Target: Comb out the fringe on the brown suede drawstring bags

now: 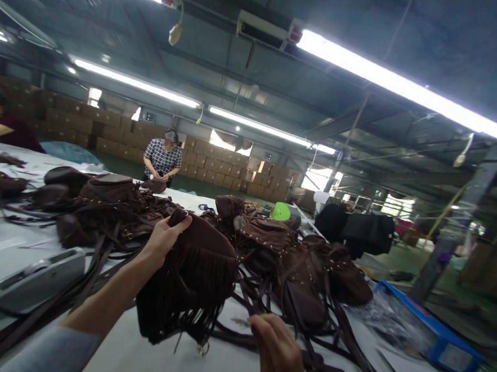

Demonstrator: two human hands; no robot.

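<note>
My left hand (165, 236) grips a dark brown fringed bag (205, 239) by its upper edge, thumb on top. The bag hangs tilted over the white table (116, 357), with its fringe pointing down and a metal ring at its lower end. Lower and to the right is my right hand (279, 349), its fingers curled together near a brown strap. Whatever is between those fingers, if anything, is too small or hidden to tell. More brown bags (268, 235) with studs and long straps lie just beyond the right hand.
Another heap of brown bags (105, 189) covers the table's left side, near a grey device (39, 283). At right sits a blue box (434, 332) beside clear plastic bags (391, 317). Two people (162, 157) work across the table. Stacked cartons (214, 168) line the back.
</note>
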